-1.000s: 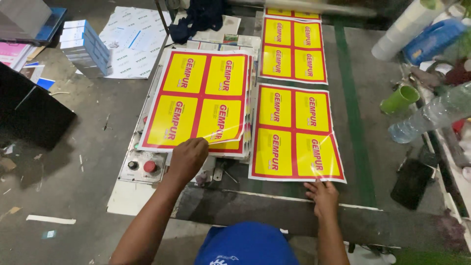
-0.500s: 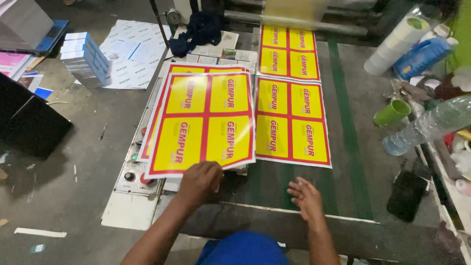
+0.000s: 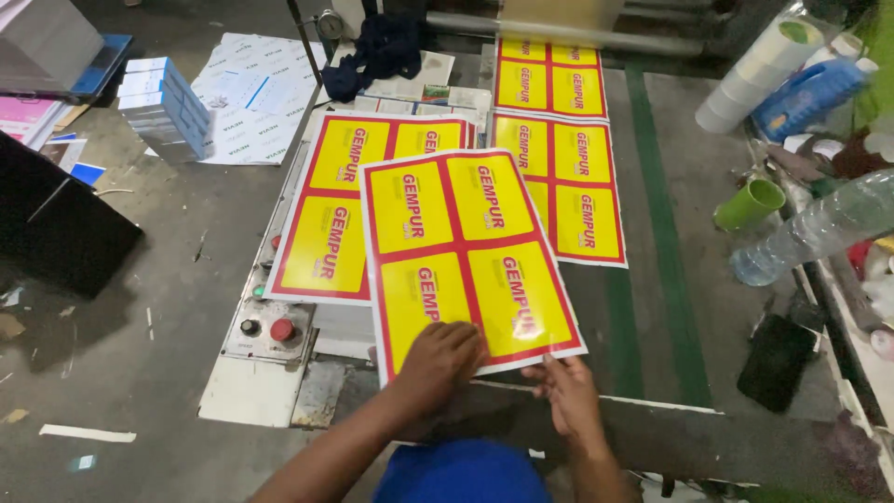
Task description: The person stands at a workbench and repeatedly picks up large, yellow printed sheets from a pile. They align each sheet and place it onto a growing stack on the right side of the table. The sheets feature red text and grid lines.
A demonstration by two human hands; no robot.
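Observation:
A printed sheet with four yellow labels on red borders is lifted and tilted above the bench. My left hand grips its near edge from on top, and my right hand pinches its near right corner. Beneath it on the left lies a stack of the same sheets. To the right, another printed sheet lies flat on the dark conveyor surface, with more print coming off the roller behind.
A control panel with a red button sits at the left of the bench. On the right stand a green cup, a plastic bottle, paper rolls and a black phone. Paper stacks lie on the floor at left.
The sheet that lay on the conveyor at right has been picked up with both hands and carried left, over the stack. My view has dropped closer to the bench.

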